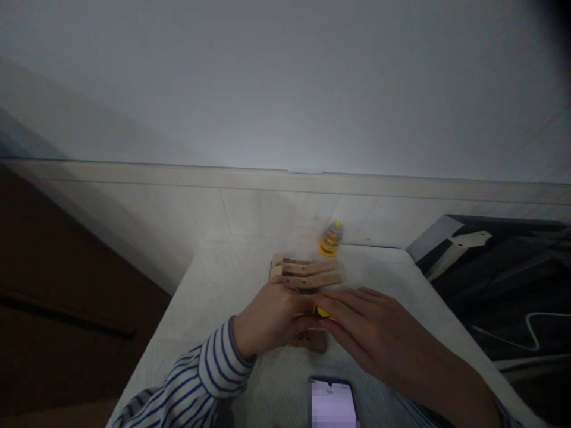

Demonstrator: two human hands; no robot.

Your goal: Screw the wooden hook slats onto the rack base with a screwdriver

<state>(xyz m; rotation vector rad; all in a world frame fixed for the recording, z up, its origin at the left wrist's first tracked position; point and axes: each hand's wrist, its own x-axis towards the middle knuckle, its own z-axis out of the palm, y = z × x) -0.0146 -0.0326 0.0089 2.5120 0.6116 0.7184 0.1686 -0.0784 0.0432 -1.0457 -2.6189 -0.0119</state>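
Note:
My left hand (pixel 279 315), in a blue-and-white striped sleeve, and my right hand (pixel 372 327) meet over the middle of the table. Between their closed fingertips shows a small yellow-and-black piece (pixel 322 312), partly hidden by the fingers; its exact kind is unclear. Just beyond the hands lie folded brown paper-like strips (pixel 307 269) with small dark marks. Under the fingers, a flat brown piece (pixel 316 343) with a dark printed pattern sticks out towards me. Farther back, a small clear container with a yellow base and yellow top (pixel 331 239) stands near the wall.
A phone (pixel 333 399) with a lit screen lies on the white-covered table (pixel 218 273) near me. The wall (pixel 285 208) borders the table's far edge. On the right are dark panels and a white bracket (pixel 470 239); on the left is dark brown furniture (pixel 66 285).

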